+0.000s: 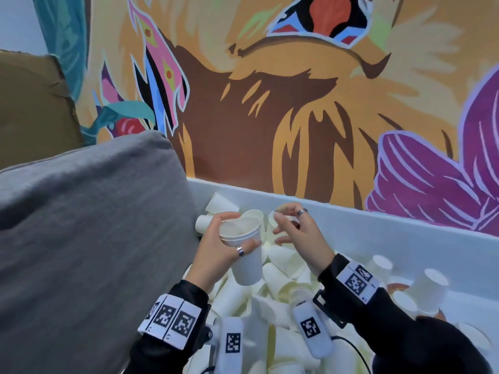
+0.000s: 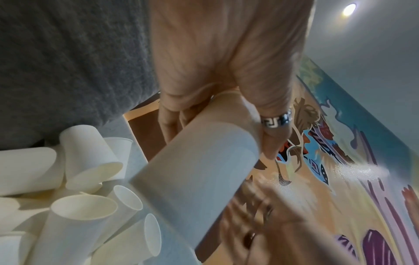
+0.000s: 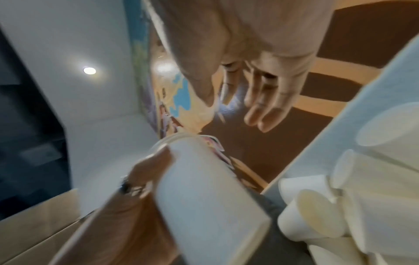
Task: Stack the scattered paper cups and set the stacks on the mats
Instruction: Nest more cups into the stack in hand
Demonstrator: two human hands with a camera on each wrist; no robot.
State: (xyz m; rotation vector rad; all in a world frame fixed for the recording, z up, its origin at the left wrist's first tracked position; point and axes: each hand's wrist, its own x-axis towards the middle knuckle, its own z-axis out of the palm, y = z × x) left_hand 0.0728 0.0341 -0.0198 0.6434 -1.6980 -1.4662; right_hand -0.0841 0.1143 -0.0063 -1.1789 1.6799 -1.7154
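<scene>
Above the white bin (image 1: 364,228) full of loose paper cups (image 1: 280,282), the left hand (image 1: 216,249) grips a short stack of cups (image 1: 244,247). The right hand (image 1: 297,233) hovers beside its rim with fingers (image 3: 267,107) released, holding nothing. Most cups are not yet stacked, and no mats are visible.

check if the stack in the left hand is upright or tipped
Roughly upright: the stack has its mouth up and base down in the left hand, leaning slightly.
</scene>
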